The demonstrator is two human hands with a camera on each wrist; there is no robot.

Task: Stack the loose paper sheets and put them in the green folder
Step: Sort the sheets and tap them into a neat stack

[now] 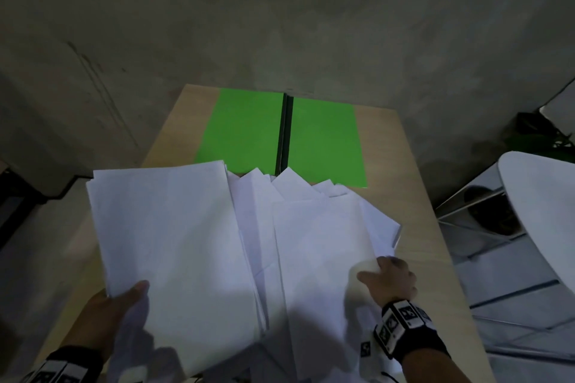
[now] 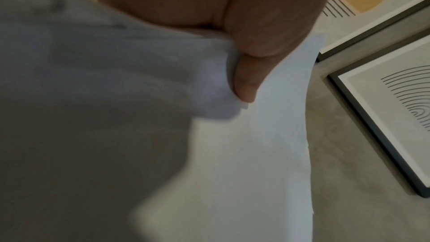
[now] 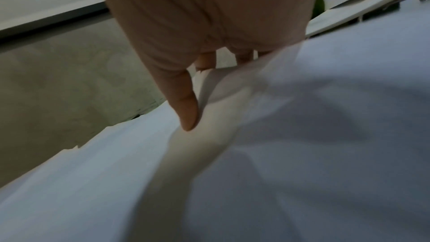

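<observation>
**A count of what is in view**

One green folder (image 1: 245, 127) lies open, showing two green panels either side of one dark spine. Loose paper sheets (image 1: 174, 227) are many; they overlap too much for an exact count, though at least six separate corners poke out at the far edge. Two hands: one left hand (image 1: 105, 317), one right hand (image 1: 390, 280). One wooden surface (image 1: 413, 227). Two framed line prints (image 2: 395, 109) show in the left wrist view.

The left hand (image 1: 109, 314) is low on the left, its thumb (image 2: 246, 80) lying on top and pinching down. The right hand (image 1: 389, 281) is low on the right, with its thumb (image 3: 186, 109) on top and fingers tucked under. Both wrists wear black bands (image 1: 401, 325) with white squares.
</observation>
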